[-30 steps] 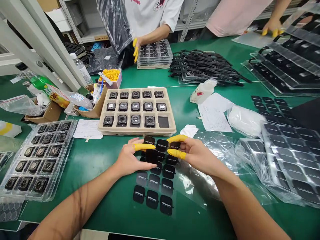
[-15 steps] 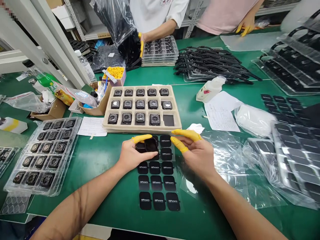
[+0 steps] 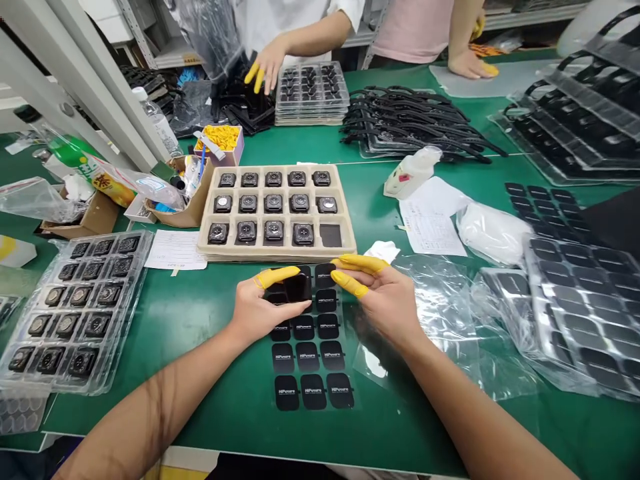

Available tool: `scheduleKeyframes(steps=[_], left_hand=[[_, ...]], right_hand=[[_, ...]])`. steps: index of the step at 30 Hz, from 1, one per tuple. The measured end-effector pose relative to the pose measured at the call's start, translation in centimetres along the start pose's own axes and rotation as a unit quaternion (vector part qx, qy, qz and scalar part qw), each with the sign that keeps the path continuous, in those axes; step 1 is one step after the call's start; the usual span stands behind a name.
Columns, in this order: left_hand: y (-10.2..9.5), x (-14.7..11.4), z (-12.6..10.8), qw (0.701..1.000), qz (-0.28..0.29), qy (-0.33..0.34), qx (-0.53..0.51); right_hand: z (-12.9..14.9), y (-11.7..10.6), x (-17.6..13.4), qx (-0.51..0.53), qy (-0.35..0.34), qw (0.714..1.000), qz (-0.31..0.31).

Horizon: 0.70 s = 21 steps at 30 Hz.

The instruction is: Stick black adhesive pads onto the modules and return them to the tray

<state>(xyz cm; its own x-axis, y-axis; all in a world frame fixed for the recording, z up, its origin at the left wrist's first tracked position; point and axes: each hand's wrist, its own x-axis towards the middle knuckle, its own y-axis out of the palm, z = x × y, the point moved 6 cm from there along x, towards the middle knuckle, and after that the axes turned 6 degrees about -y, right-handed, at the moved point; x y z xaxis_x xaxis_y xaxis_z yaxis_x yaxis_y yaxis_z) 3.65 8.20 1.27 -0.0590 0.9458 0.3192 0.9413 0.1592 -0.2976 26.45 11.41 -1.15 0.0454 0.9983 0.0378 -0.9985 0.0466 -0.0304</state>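
Observation:
My left hand (image 3: 263, 300) grips a black square smartwatch case (image 3: 299, 288) between a yellow-covered finger and the thumb, its dark glossy face showing. The case hovers over the upper part of a clear sheet of black HiFuture stickers (image 3: 307, 357) lying on the green table. To the right, my right hand (image 3: 383, 293) has its yellow-covered fingertips drawn close together beside the sheet's upper right sticker (image 3: 327, 300); whatever lies between them is too small to make out. Behind both hands sits a beige tray (image 3: 277, 253) with watch cases in its compartments and a bare front right pocket.
A clear tray of watches (image 3: 83, 293) lies at left, near cardboard boxes (image 3: 187, 210). At right are clear plastic film (image 3: 435, 313), sticker sheets (image 3: 590, 293) and a white bottle (image 3: 413, 173). Across the table, a co-worker's hand (image 3: 267, 67) is near stacked trays (image 3: 313, 110).
The view has shifted slightly. My hands stay close to the same place, with the watch case tilted a little differently. A co-worker's hand has come off the tray stack to the left.

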Motion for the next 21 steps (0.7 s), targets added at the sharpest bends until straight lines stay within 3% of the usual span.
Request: scheduleKeyframes(steps=[2,6,8,11,14,21], left_hand=[[0.1,-0.1,-0.1,1.000,0.001,0.018,-0.002],[0.1,-0.3,-0.2,0.999,-0.008,0.044,0.002],[0.0,-0.3,-0.4,0.998,-0.011,0.055,0.004],[0.1,-0.2,-0.5,0.997,-0.011,0.071,0.001],[0.1,-0.3,-0.6,0.996,-0.016,0.088,0.002],[0.0,-0.7,-1.1,0.985,-0.036,0.169,0.023]], right_hand=[[0.0,-0.1,-0.1,-0.012,-0.015,1.000,-0.010],[1.0,-0.1,-0.9,-0.067,-0.122,0.990,-0.038],[1.3,0.0,-1.2,-0.100,-0.144,0.984,-0.040],[0.9,0.4,-1.1,-0.087,-0.080,0.993,-0.028],[0.5,0.6,-0.9,-0.002,-0.008,0.999,-0.036],[-0.5,0.9,-1.0,0.145,0.146,0.977,-0.063]])
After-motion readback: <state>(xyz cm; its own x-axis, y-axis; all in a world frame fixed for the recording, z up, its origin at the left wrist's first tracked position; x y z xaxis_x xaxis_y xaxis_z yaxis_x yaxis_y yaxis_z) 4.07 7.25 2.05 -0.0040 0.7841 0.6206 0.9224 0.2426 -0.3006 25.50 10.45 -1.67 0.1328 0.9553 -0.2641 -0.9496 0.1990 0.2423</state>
